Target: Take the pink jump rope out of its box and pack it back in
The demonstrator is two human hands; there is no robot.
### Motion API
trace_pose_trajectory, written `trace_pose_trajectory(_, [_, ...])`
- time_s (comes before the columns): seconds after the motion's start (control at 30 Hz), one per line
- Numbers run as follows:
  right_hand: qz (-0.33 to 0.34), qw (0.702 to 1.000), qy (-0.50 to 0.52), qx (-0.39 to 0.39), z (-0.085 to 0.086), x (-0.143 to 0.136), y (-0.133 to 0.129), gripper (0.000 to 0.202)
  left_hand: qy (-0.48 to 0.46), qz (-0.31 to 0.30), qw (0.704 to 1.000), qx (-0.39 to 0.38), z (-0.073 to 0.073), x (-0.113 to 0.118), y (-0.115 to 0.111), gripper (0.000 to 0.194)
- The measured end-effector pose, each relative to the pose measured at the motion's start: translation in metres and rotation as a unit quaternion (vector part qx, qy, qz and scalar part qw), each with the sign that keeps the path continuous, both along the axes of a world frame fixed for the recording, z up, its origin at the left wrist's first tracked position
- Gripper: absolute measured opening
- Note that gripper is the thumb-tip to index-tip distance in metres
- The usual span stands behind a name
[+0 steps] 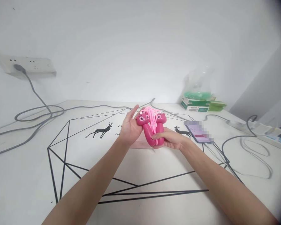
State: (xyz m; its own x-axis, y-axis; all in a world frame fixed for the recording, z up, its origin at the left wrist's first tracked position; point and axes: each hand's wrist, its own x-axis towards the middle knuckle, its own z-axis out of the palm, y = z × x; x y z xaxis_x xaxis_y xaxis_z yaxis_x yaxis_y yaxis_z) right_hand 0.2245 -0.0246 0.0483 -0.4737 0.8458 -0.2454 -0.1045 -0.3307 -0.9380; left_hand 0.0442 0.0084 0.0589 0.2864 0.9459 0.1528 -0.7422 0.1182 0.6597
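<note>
A pink jump rope [146, 132] is held up over the middle of the table, its light pink cord bundled between two darker pink handles with animal-face tops. My right hand [170, 138] grips the lower ends of both handles, thumb across the front. My left hand [131, 128] is beside the left handle's top, palm turned up and fingers apart; its fingertips partly pass behind the rope, so I cannot tell whether they touch it. Below the rope a flat, pale pink piece [140, 144] lies on the table, partly hidden by the hands.
The white table [164, 168] carries black line and deer prints. A phone [198, 132] lies to the right, near loose cables [245, 137]. Green-and-white boxes [196, 104] with a plastic bag [199, 86] stand at the back right. A grey cord [32, 87] runs from a wall socket [35, 65].
</note>
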Motion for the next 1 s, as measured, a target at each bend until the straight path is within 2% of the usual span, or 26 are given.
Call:
trace_pose_trajectory(0.23, [0.003,1.0,0.004,0.016,0.001,0.001,0.0,0.039,0.063,0.022,0.995,0.068,-0.008,0.007,-0.003,0.049])
trace_pose_trajectory(0.43, [0.023,0.999,-0.021,0.031,0.006,0.002,-0.003,0.041,0.13,0.041,0.987,0.079,-0.008,0.012,-0.008,0.058])
trace_pose_trajectory(0.57, [0.076,0.996,-0.021,0.037,0.01,0.006,-0.004,0.04,0.142,0.05,0.986,0.071,-0.009,0.011,-0.008,0.062])
trace_pose_trajectory(0.7, [0.142,0.989,0.001,0.029,0.01,0.013,-0.003,0.039,0.137,0.046,0.987,0.074,-0.008,0.008,-0.006,0.059])
trace_pose_trajectory(1.0, [0.178,0.982,0.056,0.018,0.008,0.019,-0.001,0.042,0.109,0.067,0.987,0.097,-0.003,0.005,-0.003,0.048])
